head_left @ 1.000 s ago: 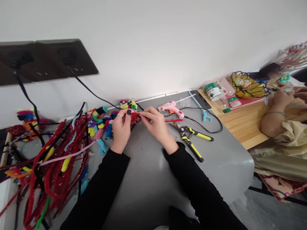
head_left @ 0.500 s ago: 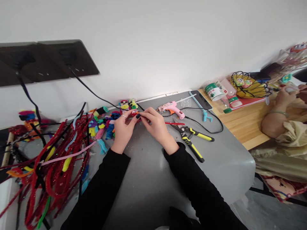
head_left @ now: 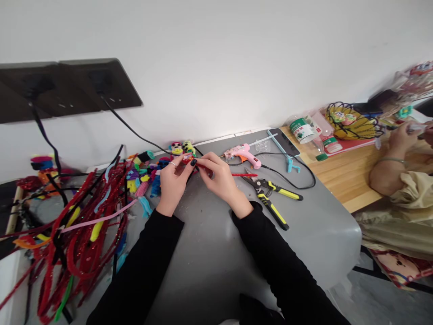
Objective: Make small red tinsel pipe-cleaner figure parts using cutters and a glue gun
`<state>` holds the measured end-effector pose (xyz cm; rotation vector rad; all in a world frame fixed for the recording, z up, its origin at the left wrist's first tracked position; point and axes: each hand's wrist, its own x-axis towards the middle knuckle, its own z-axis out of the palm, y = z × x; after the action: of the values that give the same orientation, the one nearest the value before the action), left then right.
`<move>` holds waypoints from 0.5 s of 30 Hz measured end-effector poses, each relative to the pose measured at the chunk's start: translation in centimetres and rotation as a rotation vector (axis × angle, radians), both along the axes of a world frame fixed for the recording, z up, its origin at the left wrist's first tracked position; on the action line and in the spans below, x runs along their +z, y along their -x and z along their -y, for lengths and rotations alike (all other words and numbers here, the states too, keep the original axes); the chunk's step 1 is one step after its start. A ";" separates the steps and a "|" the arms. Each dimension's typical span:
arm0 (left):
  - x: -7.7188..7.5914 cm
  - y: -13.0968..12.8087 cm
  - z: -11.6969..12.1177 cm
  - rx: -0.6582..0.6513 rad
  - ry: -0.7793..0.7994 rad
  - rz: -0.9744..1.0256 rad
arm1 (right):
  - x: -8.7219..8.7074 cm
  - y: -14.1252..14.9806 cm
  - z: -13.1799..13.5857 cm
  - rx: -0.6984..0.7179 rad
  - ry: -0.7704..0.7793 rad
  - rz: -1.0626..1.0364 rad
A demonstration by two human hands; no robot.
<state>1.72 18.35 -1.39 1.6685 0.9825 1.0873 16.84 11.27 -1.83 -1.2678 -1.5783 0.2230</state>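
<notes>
My left hand (head_left: 173, 183) is closed in a pinch on a small red piece of pipe cleaner work (head_left: 188, 158), mostly covered by the fingers. Against it, fingertips nearly touching, my right hand (head_left: 218, 177) is also closed on a red pipe cleaner (head_left: 245, 175), whose end sticks out to the right beyond the hand. Just behind the hands lies a pink glue gun (head_left: 244, 155) with its cable. Yellow-and-black pliers (head_left: 272, 196) rest right of my right hand. Small colourful pipe cleaner figures (head_left: 176, 148) stand and lie by my left hand.
A tangled heap of red pipe cleaners (head_left: 84, 243) covers the left of the grey table (head_left: 206, 262). Black plugs and cables hang from wall sockets (head_left: 101, 83). A phone (head_left: 284, 141), plastic bottles (head_left: 329, 137) and a yellow basket (head_left: 353, 125) are to the right, near another person's arm (head_left: 389, 174).
The red pipe cleaner's end right of my right hand has shifted slightly left. Both hands stay together in nearly the same place; the view has moved a little.
</notes>
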 end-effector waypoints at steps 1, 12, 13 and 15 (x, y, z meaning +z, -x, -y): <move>-0.1 0.0 0.0 0.003 -0.005 -0.002 | 0.1 0.0 0.0 0.005 -0.006 -0.014; 0.2 -0.2 0.3 0.026 -0.079 -0.065 | -0.2 0.0 -0.1 -0.004 0.008 -0.031; 0.2 -0.2 0.3 0.027 -0.083 -0.074 | -0.2 0.0 -0.2 -0.007 0.011 -0.030; 0.1 -0.1 0.2 0.026 -0.090 -0.088 | -0.4 0.0 -0.2 -0.014 0.023 -0.025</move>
<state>1.84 18.10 -1.29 1.7936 1.0271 1.0972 16.89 11.48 -2.20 -1.2888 -1.5495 0.2484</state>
